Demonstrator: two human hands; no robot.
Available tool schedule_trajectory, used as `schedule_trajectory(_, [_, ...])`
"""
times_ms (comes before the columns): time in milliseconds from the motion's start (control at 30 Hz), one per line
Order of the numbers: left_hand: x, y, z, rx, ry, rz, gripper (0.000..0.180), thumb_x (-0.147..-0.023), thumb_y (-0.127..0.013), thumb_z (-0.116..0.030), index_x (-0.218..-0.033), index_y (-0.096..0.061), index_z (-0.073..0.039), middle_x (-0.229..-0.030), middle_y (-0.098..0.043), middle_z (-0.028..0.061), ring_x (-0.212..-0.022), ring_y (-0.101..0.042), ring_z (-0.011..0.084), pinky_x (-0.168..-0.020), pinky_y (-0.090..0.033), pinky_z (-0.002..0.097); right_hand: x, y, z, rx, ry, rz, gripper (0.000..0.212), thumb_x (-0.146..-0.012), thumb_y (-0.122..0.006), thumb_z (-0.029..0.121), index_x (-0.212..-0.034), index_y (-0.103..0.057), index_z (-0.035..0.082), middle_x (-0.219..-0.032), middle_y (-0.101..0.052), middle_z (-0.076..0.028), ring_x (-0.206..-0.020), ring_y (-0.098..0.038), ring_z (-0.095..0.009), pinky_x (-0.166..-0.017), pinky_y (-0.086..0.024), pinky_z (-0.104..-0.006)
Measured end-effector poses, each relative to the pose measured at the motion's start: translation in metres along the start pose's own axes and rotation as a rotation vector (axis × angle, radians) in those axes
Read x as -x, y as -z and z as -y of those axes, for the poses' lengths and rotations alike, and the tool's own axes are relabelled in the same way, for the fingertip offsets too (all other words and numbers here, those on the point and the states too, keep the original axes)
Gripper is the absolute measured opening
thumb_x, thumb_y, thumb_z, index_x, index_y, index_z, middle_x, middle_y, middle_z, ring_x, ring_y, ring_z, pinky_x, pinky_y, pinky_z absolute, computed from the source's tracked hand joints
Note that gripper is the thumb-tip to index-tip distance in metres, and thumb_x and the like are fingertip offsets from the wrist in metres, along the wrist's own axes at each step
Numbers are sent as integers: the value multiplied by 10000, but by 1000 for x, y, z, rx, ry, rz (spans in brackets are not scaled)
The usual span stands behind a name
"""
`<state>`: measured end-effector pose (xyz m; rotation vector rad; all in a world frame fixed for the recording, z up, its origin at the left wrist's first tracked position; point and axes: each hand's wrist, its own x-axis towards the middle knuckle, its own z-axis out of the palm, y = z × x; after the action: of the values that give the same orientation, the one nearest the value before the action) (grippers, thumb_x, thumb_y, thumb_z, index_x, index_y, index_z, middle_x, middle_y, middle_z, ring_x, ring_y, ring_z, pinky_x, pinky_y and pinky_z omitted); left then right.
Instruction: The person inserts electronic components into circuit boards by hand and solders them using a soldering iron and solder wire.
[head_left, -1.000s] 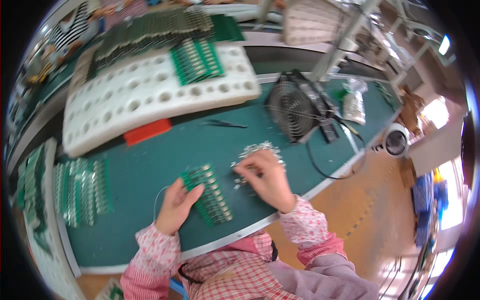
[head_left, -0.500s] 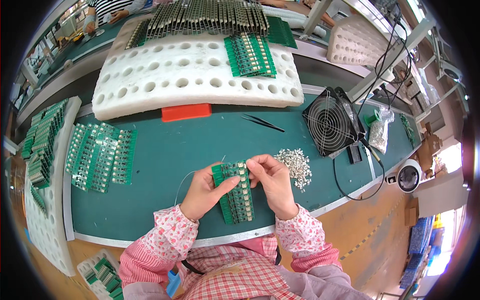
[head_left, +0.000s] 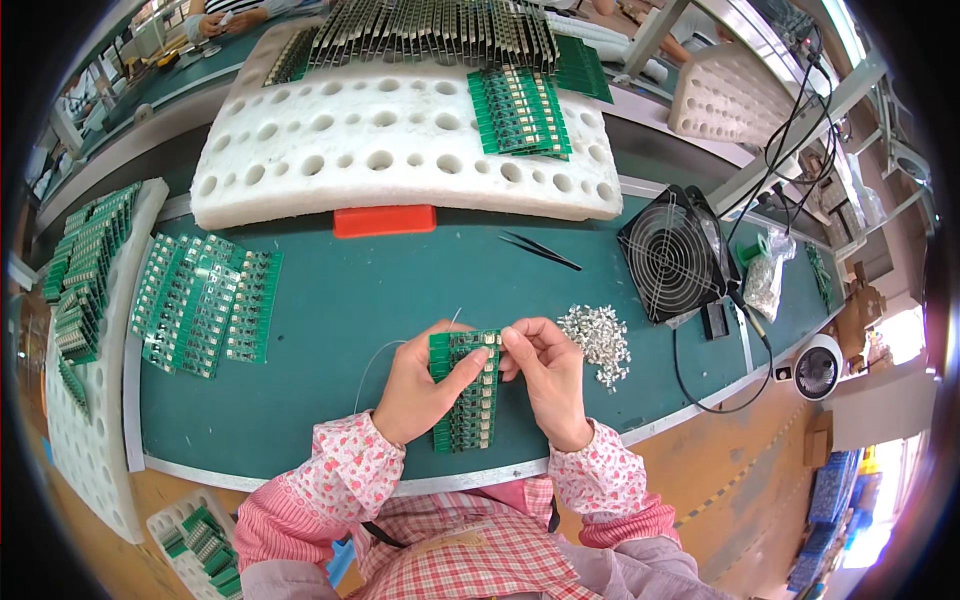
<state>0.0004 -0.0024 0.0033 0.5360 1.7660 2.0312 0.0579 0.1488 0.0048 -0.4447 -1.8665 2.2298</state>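
Both hands meet over a green circuit board panel (head_left: 468, 392) lying on the near part of a green work mat (head_left: 360, 300). The left hand (head_left: 425, 385) grips the panel's left edge, thumb laid across its top. The right hand (head_left: 545, 372) has fingertips pinched together at the panel's upper right corner. Just right lies a pile of small silver parts (head_left: 597, 340). Farther off are black tweezers (head_left: 540, 250), a black fan (head_left: 668, 255), more green boards (head_left: 205, 300) at left, and a white foam tray (head_left: 400, 140). Both forearms, in pink floral sleeves, come in from the near edge.
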Motion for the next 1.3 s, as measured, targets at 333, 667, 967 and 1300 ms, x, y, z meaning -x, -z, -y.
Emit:
schedule_trajectory(333, [1, -3, -2, -11, 19, -48, 172, -828, -683, -76, -972, -629, 2, -800, -656, 21, -717, -601, 68, -651, -493, 228, 4, -7, -5, -37, 50, -12, 166, -908, -642, 149, -962, -568, 11, -818, -612, -8, -668, -557, -46, -590, -469, -190])
schedule_trajectory(667, [0, 1, 2, -90, -26, -34, 214, -802, -724, -65, -971, -609, -2, -823, -659, 24, -729, -610, 57, -639, -505, 224, 6, -9, -6, 103, 105, -56, 161, -896, -649, 112, -948, -555, -8, -780, -608, -16, -655, -557, -50, -591, -479, -200])
schedule_trajectory(967, [-3, 8, 2, 393, 254, 5, 264, -840, -679, -47, -1076, -561, -32, -964, -643, 37, -854, -620, 114, -756, -517, 270, -10, 31, 7, 371, 145, -179, 179, -907, -630, 166, -1003, -616, 16, -839, -654, -41, -697, -584, -79, -600, -471, -222])
schedule_trajectory(1300, [-5, 19, -5, 542, 380, 5, 224, -863, -652, -121, -1066, -583, -55, -898, -642, 17, -739, -627, 87, -634, -523, 246, -13, 66, 17, 1256, 698, -4, 185, -741, -719, 101, -921, -681, 99, -810, -601, -41, -803, -540, -239, -714, -436, -358])
